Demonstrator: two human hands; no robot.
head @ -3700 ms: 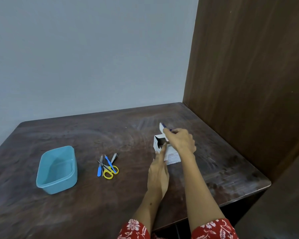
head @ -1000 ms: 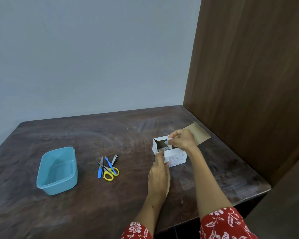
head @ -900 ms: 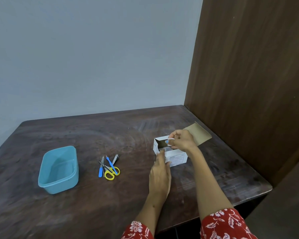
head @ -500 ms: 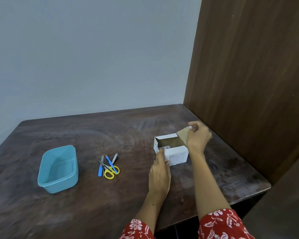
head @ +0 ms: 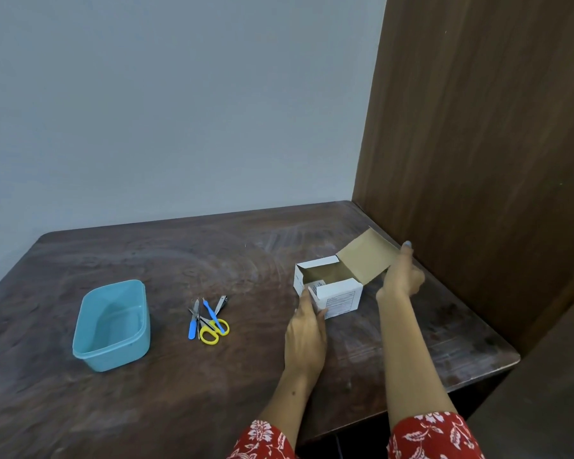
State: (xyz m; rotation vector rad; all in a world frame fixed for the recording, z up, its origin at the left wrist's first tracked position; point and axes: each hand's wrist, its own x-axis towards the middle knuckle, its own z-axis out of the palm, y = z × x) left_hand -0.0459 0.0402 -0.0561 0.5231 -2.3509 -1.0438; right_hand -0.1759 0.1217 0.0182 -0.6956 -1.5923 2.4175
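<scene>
cardboard box (head: 340, 298) sits on the dark wooden table (head: 246, 260), out toward 3 o'clock from the table's middle on my feed, near the brown wooden panel (head: 478, 160) that stands along that side. its top is open, and the lid flap (head: 362, 260) is folded back toward 1 o'clock with its brown inner face up. the right hand (head: 401, 279) grips that flap at its outer edge, thumb and fingers closed on the cardboard, index finger pointing toward 12 o'clock. the left hand (head: 307, 332) rests at the box's 7 o'clock corner, fingers straight and touching the white wall, grasping nothing. i can make out something pale inside the box but can't tell what it is. at 9 o'clock from the box, well apart, lie yellow-handled scissors (head: 212, 332), a nail clipper (head: 220, 303) and a blue-handled tool (head: 192, 329), bunched and overlapping. farther out at 9 o'clock stands a light blue tub (head: 113, 356), upright. red floral sleeves (head: 434, 435) show at 6 o'clock.
</scene>
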